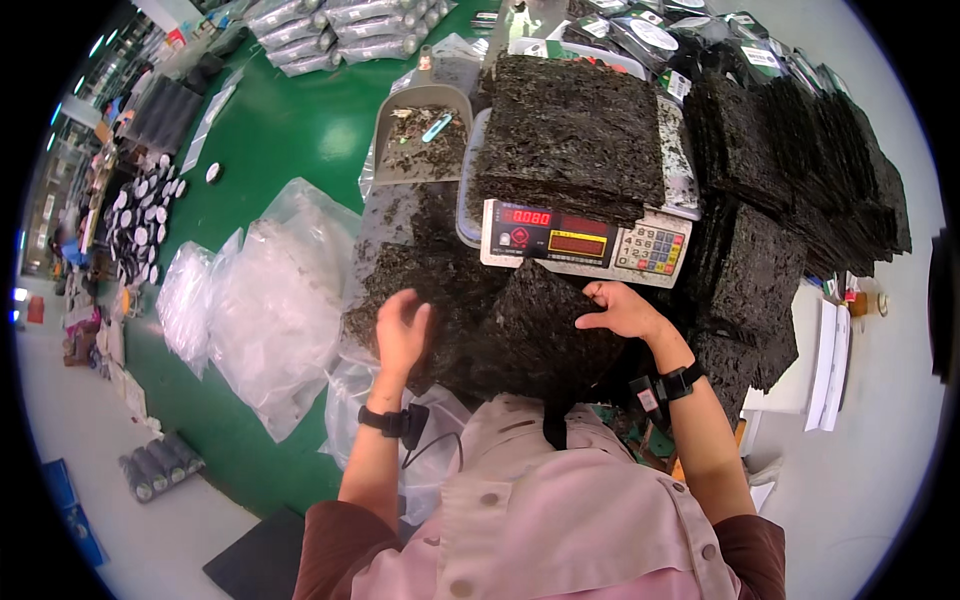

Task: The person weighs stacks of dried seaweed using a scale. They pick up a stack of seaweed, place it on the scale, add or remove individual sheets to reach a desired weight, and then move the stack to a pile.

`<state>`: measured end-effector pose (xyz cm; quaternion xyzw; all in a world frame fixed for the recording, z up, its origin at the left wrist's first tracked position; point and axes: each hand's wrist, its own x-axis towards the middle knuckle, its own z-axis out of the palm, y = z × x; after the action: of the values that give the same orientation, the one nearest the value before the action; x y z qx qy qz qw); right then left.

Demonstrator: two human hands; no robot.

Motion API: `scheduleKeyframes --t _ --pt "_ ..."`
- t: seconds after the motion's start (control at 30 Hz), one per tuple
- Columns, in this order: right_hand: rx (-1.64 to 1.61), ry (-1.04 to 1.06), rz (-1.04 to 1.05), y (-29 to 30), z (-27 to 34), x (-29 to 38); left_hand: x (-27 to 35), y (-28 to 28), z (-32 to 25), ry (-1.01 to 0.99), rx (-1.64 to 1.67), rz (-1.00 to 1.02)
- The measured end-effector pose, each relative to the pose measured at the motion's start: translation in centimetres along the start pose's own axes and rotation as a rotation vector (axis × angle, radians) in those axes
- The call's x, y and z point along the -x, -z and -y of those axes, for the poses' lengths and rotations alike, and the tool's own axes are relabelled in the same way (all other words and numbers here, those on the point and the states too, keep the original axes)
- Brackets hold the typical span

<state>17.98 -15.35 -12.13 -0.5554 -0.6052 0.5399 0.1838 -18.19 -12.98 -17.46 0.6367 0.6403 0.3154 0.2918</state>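
My right hand (622, 309) pinches the upper right edge of a dark sheet of dried seaweed (544, 322), which tilts in front of the scale. My left hand (403, 334) is blurred, with thumb and fingers apart, over loose seaweed sheets (450, 281) on the left; nothing shows in its grasp. Beyond both hands stands a digital weighing scale (585, 244) with a lit red display and a keypad. A thick stack of seaweed sheets (570, 135) rests on its pan. Seaweed crumbs are scattered around it.
Tall seaweed stacks (750, 142) crowd the right side, with labelled packets (652, 34) behind. A grey dustpan (424, 142) holds scraps and a light-blue cutter (437, 128). Clear plastic bags (277, 315) lie at left above the green floor (300, 135). Packed rolls (345, 30) are piled farther off.
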Motion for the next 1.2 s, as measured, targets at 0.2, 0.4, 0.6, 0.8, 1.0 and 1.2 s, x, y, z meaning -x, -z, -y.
scheduleKeyframes --t 0.2,0.4,0.6,0.8,1.0,1.2 --pt "-0.07 0.031 -0.033 1.4 1.0 0.3 1.5 -1.8 -4.1 0.115 0.571 0.314" --pt "-0.347 0.025 -0.082 1.1 3.1 0.5 3.5 -3.1 -5.7 0.48 1.229 0.392" --pt "-0.602 0.093 -0.017 -1.5 1.6 -0.9 4.4 -2.2 -6.7 0.448 1.277 0.492" --pt "-0.664 0.11 -0.018 -4.3 2.5 -0.9 3.8 -0.6 -5.6 0.328 1.086 0.436" --pt "-0.432 -0.091 -0.09 -5.8 1.7 -0.8 3.0 2.6 -3.3 0.327 1.049 0.321" --pt "0.613 -0.145 -0.299 -6.5 -2.8 0.5 2.8 5.9 1.6 0.425 1.086 0.092"
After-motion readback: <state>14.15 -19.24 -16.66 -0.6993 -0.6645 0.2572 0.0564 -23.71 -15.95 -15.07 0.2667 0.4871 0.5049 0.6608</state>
